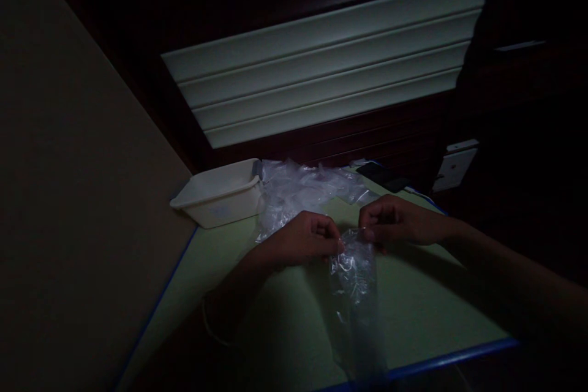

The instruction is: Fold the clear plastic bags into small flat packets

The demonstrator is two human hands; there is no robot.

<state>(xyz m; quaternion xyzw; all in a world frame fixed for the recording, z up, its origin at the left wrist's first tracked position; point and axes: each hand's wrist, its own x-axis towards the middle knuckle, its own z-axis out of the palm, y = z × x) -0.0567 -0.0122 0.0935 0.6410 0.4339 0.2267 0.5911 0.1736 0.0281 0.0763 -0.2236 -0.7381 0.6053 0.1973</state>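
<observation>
A clear plastic bag [356, 294] hangs between my two hands, its lower end reaching past the table's front edge. My left hand [310, 237] pinches the bag's top left corner between thumb and fingers. At the top right corner, my right hand [395, 222] pinches the bag the same way, with its fingers curled. Behind my left hand lies a loose pile of clear plastic bags [298, 187]. Whether anything is inside the held bag I cannot tell in the dim light.
A white plastic tub [225, 205] stands at the table's back left, by the wall. A dark flat object [383, 176] lies at the back right. The pale green table [427, 312] has a blue edge. Beyond it rises a dark panel with pale slats [331, 61].
</observation>
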